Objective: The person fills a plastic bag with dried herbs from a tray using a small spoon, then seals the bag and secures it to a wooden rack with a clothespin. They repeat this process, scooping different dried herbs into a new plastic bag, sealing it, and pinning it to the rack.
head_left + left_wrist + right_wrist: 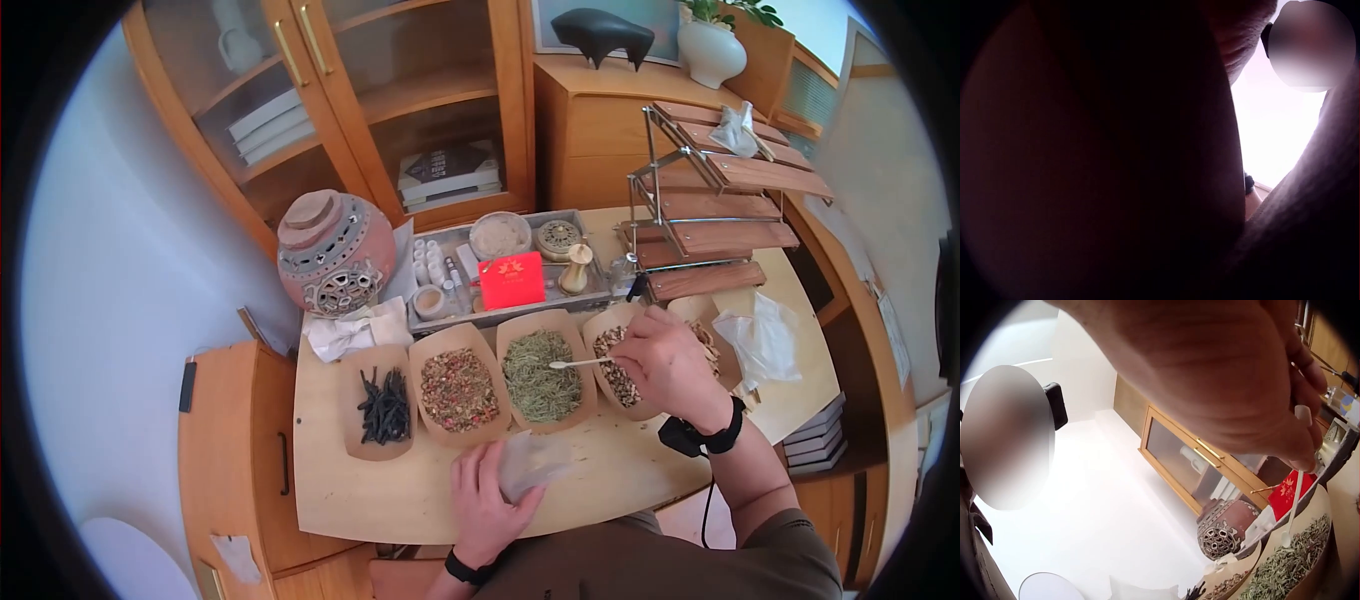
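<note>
My right hand (672, 368) pinches a thin pale spoon (580, 363), whose small bowl is at the green dried herb (541, 378) in a paper tray. In the right wrist view the spoon (1295, 506) slants down from the fingers to the herb (1291, 565). Near the table's front edge my left hand (490, 505) holds a translucent small bag (534, 465) between thumb and fingers. The left wrist view is mostly dark, with skin close to the lens.
Paper trays hold dark pods (385, 408), a reddish mix (458, 390) and brown pieces (618, 368). Behind them stand a grey tray (450, 322) with a red card (511, 281), a clay pot (336, 255) and a wooden rack (728, 237). A plastic bag (765, 340) lies at right.
</note>
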